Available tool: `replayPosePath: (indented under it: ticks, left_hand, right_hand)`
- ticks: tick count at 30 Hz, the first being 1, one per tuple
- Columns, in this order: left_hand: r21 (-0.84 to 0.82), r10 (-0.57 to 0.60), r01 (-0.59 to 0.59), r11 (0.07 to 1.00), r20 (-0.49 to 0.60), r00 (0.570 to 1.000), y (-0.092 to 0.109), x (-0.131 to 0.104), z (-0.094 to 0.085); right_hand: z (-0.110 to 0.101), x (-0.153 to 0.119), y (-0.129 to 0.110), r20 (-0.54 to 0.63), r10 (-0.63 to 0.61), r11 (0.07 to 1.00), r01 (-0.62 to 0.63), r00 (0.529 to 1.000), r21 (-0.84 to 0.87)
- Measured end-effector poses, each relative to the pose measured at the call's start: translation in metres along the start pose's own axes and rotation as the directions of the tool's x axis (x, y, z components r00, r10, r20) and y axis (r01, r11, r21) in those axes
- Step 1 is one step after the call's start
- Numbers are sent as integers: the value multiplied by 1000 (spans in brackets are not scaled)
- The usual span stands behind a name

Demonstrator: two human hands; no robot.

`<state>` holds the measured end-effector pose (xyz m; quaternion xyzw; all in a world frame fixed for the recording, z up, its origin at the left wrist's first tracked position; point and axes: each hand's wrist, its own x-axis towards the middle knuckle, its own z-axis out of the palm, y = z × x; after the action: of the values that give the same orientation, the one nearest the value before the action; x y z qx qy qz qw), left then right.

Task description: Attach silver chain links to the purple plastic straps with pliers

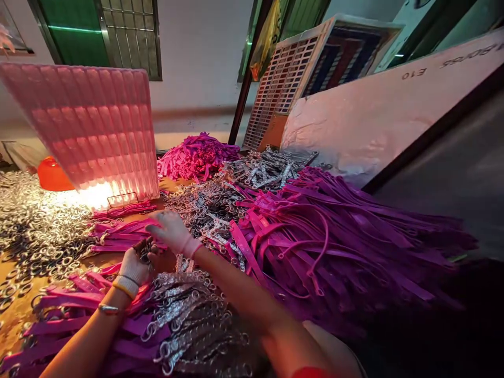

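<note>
**Small metal pieces in my curled left hand, my right hand just beyond**

The metal pieces sit at the fingertips of my left hand, which is curled closed around them; they are dark, hard-looking and too bunched for me to tell their long axis. My right hand is near them, beyond and to the right, with its fingers pointing left over the middle straps. Those fingers look stretched out, but blur hides the tips and I cannot tell whether they pinch anything. The left hand is the nearer one, already touching the metal.

The middle straps are flat, smooth and pink, lying roughly crosswise. Both my hands wear pale, close-fitting gloves, the left cuff knitted and edged in yellow. Under my left forearm lie the near straps, and beside them, between my forearms, the near chains, shiny, flat-linked and slanting, some with round rings at the ends.

To the left spreads a heap of loose rings, glinting under a warm glow by the ribbed, translucent panel. To the right sprawls the big strap pile, long, bendy and magenta.
</note>
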<state>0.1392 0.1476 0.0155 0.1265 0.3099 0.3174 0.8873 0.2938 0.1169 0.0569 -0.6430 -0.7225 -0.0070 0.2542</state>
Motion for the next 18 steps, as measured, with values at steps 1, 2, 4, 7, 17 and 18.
replayPosePath:
  ticks: [1, 2, 4, 7, 17, 18]
  left_hand:
    - [-17, -11, 11, 1000, -4, 1000, -2, 3, -4]
    - [-35, -23, 23, 999, -8, 1000, -4, 5, -7]
    - [-74, -43, 42, 996, -12, 999, -7, 9, -13]
    - [-114, -53, 52, 992, -6, 999, -11, 11, -17]
    - [-165, -77, 64, 984, -74, 994, -15, 7, -13]
    - [-163, -84, 69, 984, -87, 993, -17, 8, -14]
  right_hand:
    - [-5, -3, 18, 16, 51, 998, -51, 999, -34]
    - [-10, -7, 36, 34, 105, 992, -102, 994, -68]
    - [-19, -15, 75, 49, 236, 962, -226, 970, -154]
    - [-25, -22, 126, 14, 461, 848, -436, 887, -302]
    - [-2, -33, 171, 31, 600, 742, -541, 800, -397]
    - [-6, -36, 169, 1, 579, 755, -535, 815, -380]
